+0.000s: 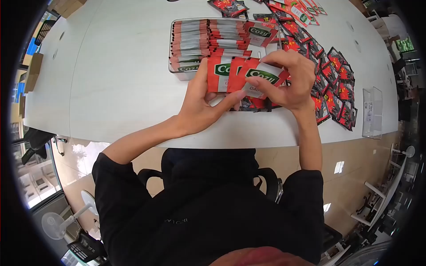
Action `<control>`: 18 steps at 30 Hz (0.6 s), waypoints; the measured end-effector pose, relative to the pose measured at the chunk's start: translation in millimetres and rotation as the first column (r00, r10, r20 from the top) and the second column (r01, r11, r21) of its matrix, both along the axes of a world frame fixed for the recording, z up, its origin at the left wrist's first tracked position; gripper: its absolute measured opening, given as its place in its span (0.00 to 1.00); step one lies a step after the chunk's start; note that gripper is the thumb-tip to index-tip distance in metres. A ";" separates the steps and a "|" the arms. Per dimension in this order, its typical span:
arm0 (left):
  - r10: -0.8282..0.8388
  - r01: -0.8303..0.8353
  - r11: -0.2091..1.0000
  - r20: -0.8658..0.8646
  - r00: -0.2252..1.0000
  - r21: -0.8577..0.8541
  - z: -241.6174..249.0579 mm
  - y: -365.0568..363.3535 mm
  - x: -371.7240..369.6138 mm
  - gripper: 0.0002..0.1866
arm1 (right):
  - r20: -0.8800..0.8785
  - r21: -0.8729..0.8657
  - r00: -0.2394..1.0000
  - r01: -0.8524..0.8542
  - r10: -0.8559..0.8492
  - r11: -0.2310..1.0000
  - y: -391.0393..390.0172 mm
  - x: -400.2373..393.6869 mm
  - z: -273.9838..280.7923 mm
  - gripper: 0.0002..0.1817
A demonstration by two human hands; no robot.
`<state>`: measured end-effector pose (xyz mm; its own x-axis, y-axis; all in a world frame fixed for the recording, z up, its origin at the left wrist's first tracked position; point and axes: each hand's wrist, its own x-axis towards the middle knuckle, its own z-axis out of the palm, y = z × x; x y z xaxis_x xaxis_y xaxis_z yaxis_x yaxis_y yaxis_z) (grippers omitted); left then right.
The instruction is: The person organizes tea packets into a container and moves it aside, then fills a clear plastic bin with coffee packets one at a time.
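Several red and white Cozy sachets (219, 80) are fanned out between both hands, just in front of a clear box. My left hand (199, 99) grips them from the left, its thumb across their lower edge. At the right end of the fan, my right hand (290, 77) pinches a sachet (262, 79) between thumb and fingers. Behind them stands the clear plastic box (179, 76), filled with rows of upright Cozy sachets (191, 42). One sachet (259, 33) lies flat at the box's right side. Under my hands lie some black and red packets (255, 104).
Many black and red packets (339, 84) are spread over the right of the white table (124, 66). More red sachets (301, 13) lie at the far right. A clear acrylic holder (372, 113) stands near the right edge. Cardboard boxes (66, 6) sit at the far left.
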<state>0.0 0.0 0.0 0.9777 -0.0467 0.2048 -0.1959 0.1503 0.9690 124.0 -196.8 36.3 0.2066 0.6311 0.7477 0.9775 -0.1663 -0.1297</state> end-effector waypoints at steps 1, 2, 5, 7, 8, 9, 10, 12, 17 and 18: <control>0.008 -0.006 0.999 0.047 0.999 -0.042 0.5 0.9 0.2 0.29 | -0.019 0.018 0.999 -0.030 0.031 0.999 0.0 1.2 2.1 0.29; 0.017 -0.009 0.996 0.094 0.995 -0.084 1.2 1.5 0.2 0.29 | -0.038 0.038 0.997 -0.060 0.061 0.997 0.4 2.2 2.8 0.27; 0.108 -0.097 0.990 0.112 0.988 -0.097 6.1 -2.2 0.0 0.29 | -0.014 0.085 0.996 -0.091 0.092 0.992 3.8 5.4 4.1 0.25; 0.129 -0.117 0.989 0.135 0.982 -0.094 2.7 -1.3 1.3 0.29 | -0.010 0.157 0.995 -0.100 0.103 0.982 13.2 6.2 -1.2 0.23; 0.150 -0.136 0.986 0.159 0.976 -0.092 0.8 -0.8 1.8 0.29 | -0.004 0.227 0.993 -0.110 0.114 0.968 16.5 6.1 -4.2 0.21; 0.151 -0.137 0.986 0.160 0.976 -0.092 -0.3 -0.7 1.8 0.29 | -0.003 0.227 0.993 -0.111 0.115 0.968 17.2 5.7 -6.5 0.21; 0.175 -0.161 0.982 0.159 0.972 -0.098 -1.1 -0.4 1.9 0.30 | -0.040 0.225 0.989 -0.129 0.141 0.966 17.8 5.2 -8.5 0.22; 0.200 -0.185 0.977 0.159 0.967 -0.104 -1.8 -0.2 1.8 0.30 | -0.076 0.224 0.983 -0.148 0.169 0.963 17.9 4.9 -9.0 0.23; 0.278 -0.254 0.956 0.181 0.943 -0.147 1.1 -0.7 1.1 0.30 | -0.090 0.155 0.984 -0.140 0.156 0.978 17.0 2.3 -4.0 0.28; 0.278 -0.253 0.956 0.184 0.943 -0.147 1.1 -0.5 1.3 0.30 | -0.087 0.156 0.984 -0.141 0.156 0.978 17.4 2.5 -4.4 0.28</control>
